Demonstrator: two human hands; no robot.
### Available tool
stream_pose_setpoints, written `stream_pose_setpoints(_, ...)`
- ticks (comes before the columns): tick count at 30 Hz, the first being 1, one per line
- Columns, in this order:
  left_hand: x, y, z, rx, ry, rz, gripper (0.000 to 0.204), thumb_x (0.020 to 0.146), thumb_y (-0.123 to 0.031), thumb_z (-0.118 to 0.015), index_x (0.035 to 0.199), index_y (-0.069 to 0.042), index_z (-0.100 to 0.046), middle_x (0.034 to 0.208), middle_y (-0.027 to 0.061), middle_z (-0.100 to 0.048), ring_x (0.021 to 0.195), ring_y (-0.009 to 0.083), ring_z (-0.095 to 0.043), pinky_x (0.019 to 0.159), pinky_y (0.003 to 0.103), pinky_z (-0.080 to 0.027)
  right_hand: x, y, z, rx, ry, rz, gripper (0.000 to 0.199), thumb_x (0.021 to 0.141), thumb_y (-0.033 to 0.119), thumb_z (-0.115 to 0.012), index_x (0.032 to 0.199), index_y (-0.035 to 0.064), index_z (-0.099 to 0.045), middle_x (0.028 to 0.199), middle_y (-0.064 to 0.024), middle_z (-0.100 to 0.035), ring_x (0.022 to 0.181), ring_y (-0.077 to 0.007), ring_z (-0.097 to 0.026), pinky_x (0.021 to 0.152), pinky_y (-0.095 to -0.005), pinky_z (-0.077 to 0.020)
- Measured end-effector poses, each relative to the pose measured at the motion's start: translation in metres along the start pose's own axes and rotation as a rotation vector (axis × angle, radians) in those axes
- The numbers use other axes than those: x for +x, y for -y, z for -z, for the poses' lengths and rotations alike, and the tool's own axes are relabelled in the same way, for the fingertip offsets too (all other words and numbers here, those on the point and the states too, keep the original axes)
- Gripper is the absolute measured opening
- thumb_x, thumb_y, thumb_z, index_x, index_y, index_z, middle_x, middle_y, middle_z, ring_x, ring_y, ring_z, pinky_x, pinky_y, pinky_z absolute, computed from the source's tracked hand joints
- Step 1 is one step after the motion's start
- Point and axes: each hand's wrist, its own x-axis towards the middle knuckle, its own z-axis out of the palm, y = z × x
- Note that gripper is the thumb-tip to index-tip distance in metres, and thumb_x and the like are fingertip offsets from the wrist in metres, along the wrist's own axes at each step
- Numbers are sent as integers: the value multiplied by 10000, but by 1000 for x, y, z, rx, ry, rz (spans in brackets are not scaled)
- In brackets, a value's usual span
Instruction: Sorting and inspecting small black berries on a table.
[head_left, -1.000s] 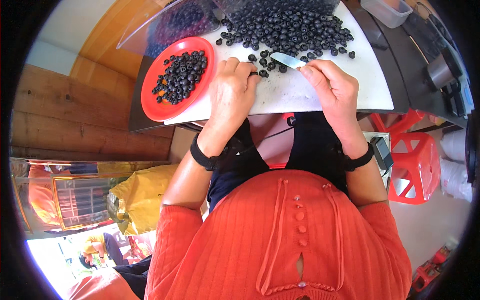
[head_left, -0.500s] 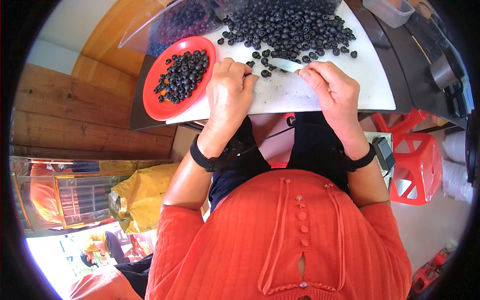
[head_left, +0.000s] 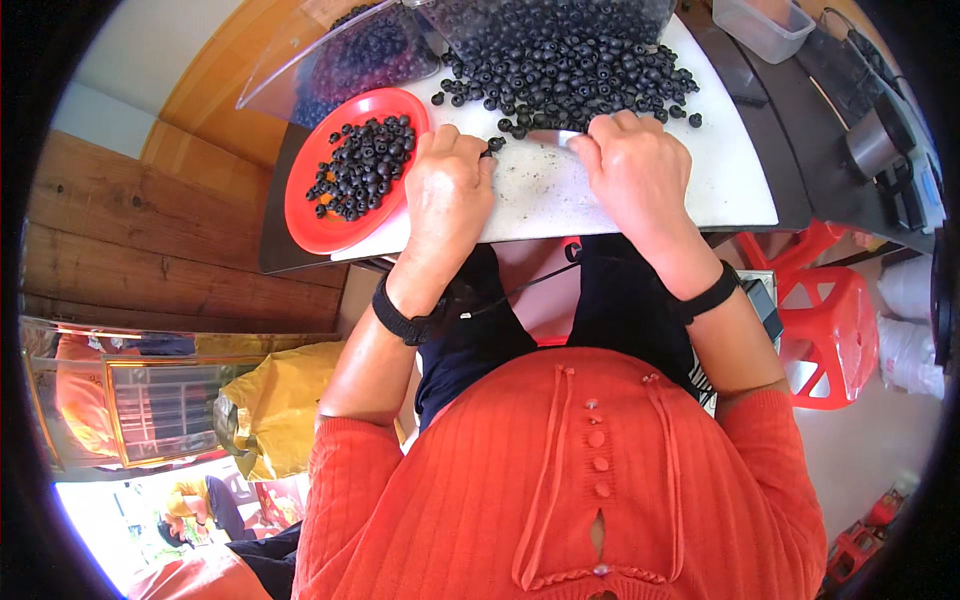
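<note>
**Both hands down on the white board, blade at the berry pile**

Right hand (head_left: 640, 175) sits curled on the white cutting board (head_left: 720, 190), fingers closed around a small knife (head_left: 553, 137); only the bright blade shows, poking out to the left from under the fingertips, flat against the board. The blade tip lies just at the near fringe of the big heap of dark round berries (head_left: 560, 60), which covers the far half of the board right up to its far edge.

Left hand (head_left: 447, 195) is beside it, also curled, knuckles up, fingertips pinched on a single dark berry (head_left: 487, 152) just left of the blade. Hand and knife are near each other, though whether the berry touches the steel I cannot tell.

At the board's left edge, a red plate (head_left: 310, 215) carries a smaller mound of the same berries, well packed in its middle. Beyond the plate, at the far left corner of the table, a clear plastic container (head_left: 300, 60) tilts over more dark fruit. Black bands circle both wrists.

Off to the right, below table level, a red plastic stool (head_left: 835, 330) stands on the floor. Another clear tub (head_left: 765, 25) sits at the far right.
</note>
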Motion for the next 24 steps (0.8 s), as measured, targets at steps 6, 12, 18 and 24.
stream_pose_setpoints(6,4,-2,1,76,40,-13,122,775,-56,-742,882,-5,-713,877,150,-620,901,356,-623,771,442,-518,4,0,5,28,-31,-85,220,832,277,-745,744,93,-662,719,-69,-645,662,-268,-656,578,-401,-526)
stream_pose_setpoints(12,-1,1,-6,25,-4,10,123,780,-63,-739,882,-3,-709,876,156,-622,898,359,-622,775,451,-517,8,18,-8,65,1,59,215,797,277,-752,728,92,-668,727,-71,-659,668,-260,-665,582,-375,-528)
stream_pose_setpoints(18,2,2,-6,52,15,10,120,787,-62,-730,880,9,-706,882,160,-623,899,360,-623,774,447,-519,15,5,-6,-16,21,-70,217,819,284,-747,761,88,-674,728,-80,-659,661,-278,-663,596,-394,-535)
stream_pose_setpoints(24,-6,-9,3,48,62,-48,90,806,-34,-706,887,5,-702,862,153,-607,866,360,-613,754,460,-509,-5,-1,20,128,-11,-28,243,854,287,-731,747,85,-647,714,-75,-640,649,-280,-649,578,-406,-518)
